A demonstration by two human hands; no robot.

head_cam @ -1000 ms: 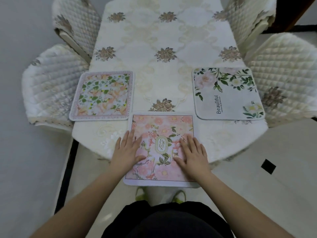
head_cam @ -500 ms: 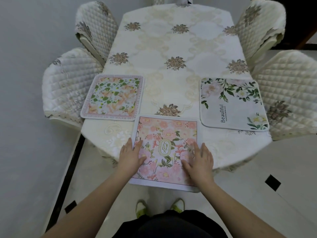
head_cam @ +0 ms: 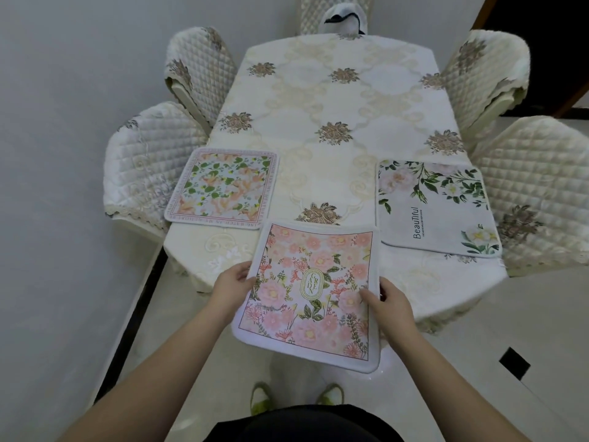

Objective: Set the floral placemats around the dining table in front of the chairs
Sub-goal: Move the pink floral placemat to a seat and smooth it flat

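A pink floral placemat (head_cam: 310,291) with a "Garden" oval label hangs half over the near end of the dining table (head_cam: 334,103). My left hand (head_cam: 232,286) grips its left edge and my right hand (head_cam: 390,303) grips its right edge, thumb on top. Its near half is off the table, above the floor. A green-and-orange floral placemat (head_cam: 223,188) lies flat at the left, in front of a quilted chair (head_cam: 146,164). A white placemat marked "Beautiful" (head_cam: 435,207) lies flat at the right, in front of another quilted chair (head_cam: 535,193).
The table wears a cream cloth with brown flower motifs. Further quilted chairs stand at the far left (head_cam: 199,74), far right (head_cam: 484,71) and the far end (head_cam: 338,14). A wall runs close along the left. My feet in green slippers (head_cam: 296,398) stand on the tiled floor.
Both hands shifted from lying flat on the pink placemat to gripping its side edges. The mat has slid toward me, its near half now past the table's edge.
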